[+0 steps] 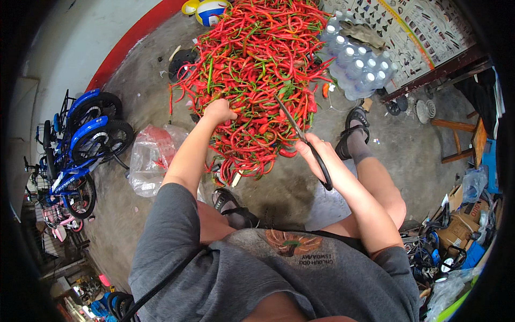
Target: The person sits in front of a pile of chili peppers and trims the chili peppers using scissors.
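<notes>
A big heap of red chili peppers [257, 59], many with green stems, lies on the floor in front of me. My left hand [218, 111] is closed at the heap's left side, its fingertips pinched on a chili pepper that they mostly hide. My right hand [322, 154], at the heap's near right, grips a pair of scissors [290, 116] by the black handles. The scissor blades point away and to the left, over the peppers, and look nearly together. A gap of bare peppers separates the blade tips from my left hand.
A clear plastic bag [149, 161] with some red inside lies left of the heap. Wrapped bottles [357, 61] stand at the far right. Blue bicycles [80, 139] line the left, and a wooden stool [465, 137] is at the right. My sandaled feet flank the heap's near end.
</notes>
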Demonstrator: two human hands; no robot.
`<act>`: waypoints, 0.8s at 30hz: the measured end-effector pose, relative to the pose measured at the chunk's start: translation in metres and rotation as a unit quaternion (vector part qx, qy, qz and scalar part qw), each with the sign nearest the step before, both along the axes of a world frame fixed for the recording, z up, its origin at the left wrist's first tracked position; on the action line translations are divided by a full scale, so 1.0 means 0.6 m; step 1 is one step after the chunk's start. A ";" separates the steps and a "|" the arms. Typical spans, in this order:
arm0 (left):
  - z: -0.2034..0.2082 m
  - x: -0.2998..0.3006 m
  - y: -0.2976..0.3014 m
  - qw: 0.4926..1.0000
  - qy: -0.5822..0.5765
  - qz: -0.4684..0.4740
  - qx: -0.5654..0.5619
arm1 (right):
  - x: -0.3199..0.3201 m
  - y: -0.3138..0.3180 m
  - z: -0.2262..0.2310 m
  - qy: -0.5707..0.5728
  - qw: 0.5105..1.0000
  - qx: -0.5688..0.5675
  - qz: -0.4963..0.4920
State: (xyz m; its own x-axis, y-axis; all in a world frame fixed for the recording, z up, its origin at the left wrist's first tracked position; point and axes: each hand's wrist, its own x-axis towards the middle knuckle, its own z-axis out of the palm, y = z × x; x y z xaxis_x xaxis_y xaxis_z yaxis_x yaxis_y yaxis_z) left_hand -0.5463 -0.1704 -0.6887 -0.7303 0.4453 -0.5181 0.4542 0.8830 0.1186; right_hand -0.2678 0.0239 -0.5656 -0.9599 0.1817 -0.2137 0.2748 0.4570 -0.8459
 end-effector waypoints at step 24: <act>0.171 0.076 -0.105 0.785 -0.197 0.307 0.500 | -0.021 -0.026 0.000 -0.013 1.000 -0.018 0.017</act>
